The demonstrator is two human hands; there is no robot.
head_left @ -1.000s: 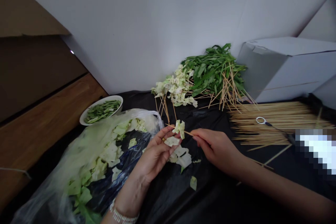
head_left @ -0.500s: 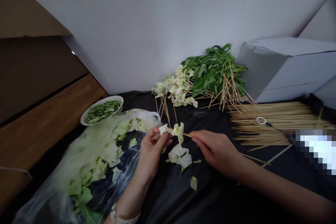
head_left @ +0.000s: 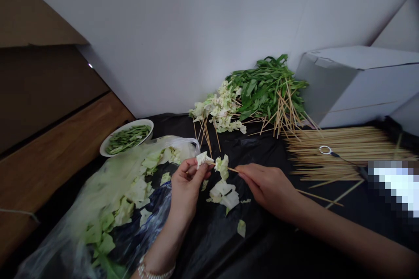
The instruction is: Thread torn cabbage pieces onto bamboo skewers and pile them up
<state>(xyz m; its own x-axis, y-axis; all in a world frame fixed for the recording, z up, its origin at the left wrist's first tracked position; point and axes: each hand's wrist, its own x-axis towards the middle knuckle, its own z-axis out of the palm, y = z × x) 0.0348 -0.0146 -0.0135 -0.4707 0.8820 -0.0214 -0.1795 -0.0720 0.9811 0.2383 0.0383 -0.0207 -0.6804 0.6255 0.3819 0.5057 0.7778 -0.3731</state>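
Observation:
My left hand (head_left: 188, 183) pinches a pale cabbage piece (head_left: 204, 159) at the tip of a wooden skewer (head_left: 233, 169). My right hand (head_left: 266, 185) is closed on that skewer from the right. Another cabbage piece (head_left: 222, 167) is threaded on it between my hands. Whether the tip has gone through the held piece, my fingers hide. Just below, loose cabbage leaves (head_left: 225, 194) lie on the black sheet (head_left: 262, 244). To the left, more cabbage (head_left: 137, 189) lies in and around a clear plastic bag (head_left: 78, 209).
At the back sit skewered cabbage (head_left: 222, 104) and a heap of skewered leafy greens (head_left: 258, 87). Many bare skewers (head_left: 340, 148) lie on the right before a white box (head_left: 369, 83). A white bowl (head_left: 104, 148) of cut green vegetables stands left, near a cardboard box (head_left: 39, 78).
My left hand has shifted slightly left with its cabbage piece, and the gap to the threaded piece is a little wider. My right hand has hardly moved.

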